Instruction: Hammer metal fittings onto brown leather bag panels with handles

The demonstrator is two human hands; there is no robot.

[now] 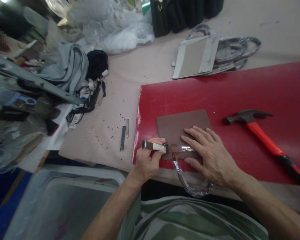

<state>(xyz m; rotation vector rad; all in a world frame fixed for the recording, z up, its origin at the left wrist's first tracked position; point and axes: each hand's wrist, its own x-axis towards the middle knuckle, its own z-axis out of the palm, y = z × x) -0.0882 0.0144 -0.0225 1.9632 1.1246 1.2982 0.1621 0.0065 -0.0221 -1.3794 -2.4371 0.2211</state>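
A flat brown panel (182,123), which looks like leather, lies on a red board (240,90). Along its near edge runs a strap with a plastic-wrapped curved handle (187,185) hanging toward me. My left hand (148,160) is closed around a short metal punch (152,145), its tip at the left end of the strap. My right hand (210,153) rests flat on the panel with fingers spread, holding nothing. To the right, a claw hammer (260,133) with a red and black grip lies on the board.
Left of the board lie a dark flat bar (122,138), a thin metal rod (127,128) and scattered small bits. Farther back are stacked panels with wrapped handles (195,56), plastic bags (115,30) and black bags (185,13). A pale plastic bin (77,173) stands below the table edge.
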